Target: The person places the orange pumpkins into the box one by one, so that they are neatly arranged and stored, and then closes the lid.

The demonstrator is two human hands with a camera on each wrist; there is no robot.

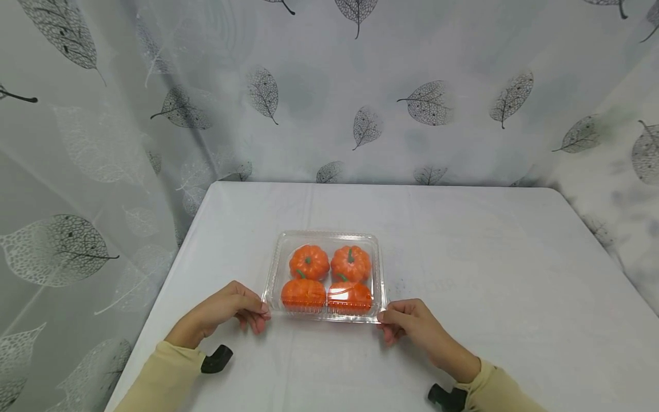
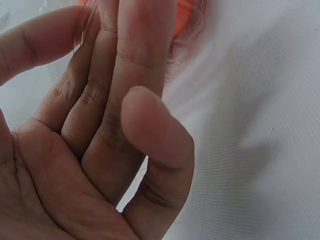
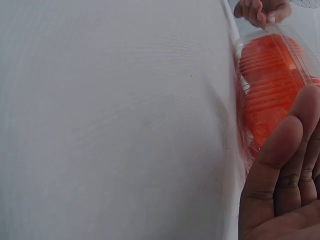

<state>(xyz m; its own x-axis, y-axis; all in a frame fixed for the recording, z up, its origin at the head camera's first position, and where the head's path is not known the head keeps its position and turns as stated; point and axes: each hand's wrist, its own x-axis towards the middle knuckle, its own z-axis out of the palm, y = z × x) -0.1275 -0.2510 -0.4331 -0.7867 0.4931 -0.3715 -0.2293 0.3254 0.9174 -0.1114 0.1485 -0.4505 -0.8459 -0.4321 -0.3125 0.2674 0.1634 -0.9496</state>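
Note:
A clear plastic clamshell box [image 1: 329,234] sits near the middle of the table, its lid down. Inside it lie several small orange pumpkins [image 1: 309,262] with green stems. At the box's near left corner my left hand [image 1: 231,312] pinches the rim between thumb and finger; the left wrist view shows the rim at those fingertips. My right hand [image 1: 414,329] pinches the near right corner. In the right wrist view, thumb and forefinger meet at the box's edge, with the orange pumpkins [image 3: 270,85] visible through the ribbed plastic side.
A white cloth covers the table [image 1: 489,274], which reaches away to the right and behind the box. Curtains with a leaf print [image 1: 309,114] hang behind and at both sides. Black mounts [image 1: 217,359] stick out at both sleeve cuffs.

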